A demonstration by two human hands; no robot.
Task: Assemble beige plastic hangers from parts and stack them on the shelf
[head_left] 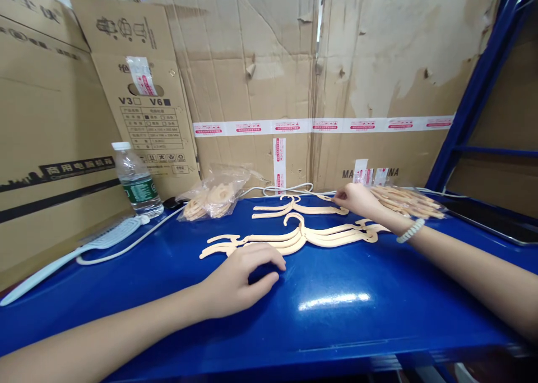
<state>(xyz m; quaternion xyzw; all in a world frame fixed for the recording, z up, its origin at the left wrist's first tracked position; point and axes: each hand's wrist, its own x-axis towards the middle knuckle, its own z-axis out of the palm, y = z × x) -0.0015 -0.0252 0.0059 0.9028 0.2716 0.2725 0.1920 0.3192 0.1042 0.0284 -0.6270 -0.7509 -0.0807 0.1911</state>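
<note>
Several cream plastic hangers lie on the blue shelf (336,310). A stack of hangers (294,238) sits in the middle, and a separate hanger (294,207) lies behind it. My left hand (239,279) rests on the shelf just in front of the stack, fingers loosely curled and apart, holding nothing. My right hand (357,199), with a bead bracelet at the wrist, reaches to the right end of the far hanger and pinches it. Just right of that hand lies a clear bag of hangers (409,201).
A second clear bag of hangers (212,198) lies at the back left beside a water bottle (137,181). A white comb (75,248) and white cable (138,238) lie left. Cardboard sheets (269,80) wall the back and left. A blue upright post (474,91) stands right.
</note>
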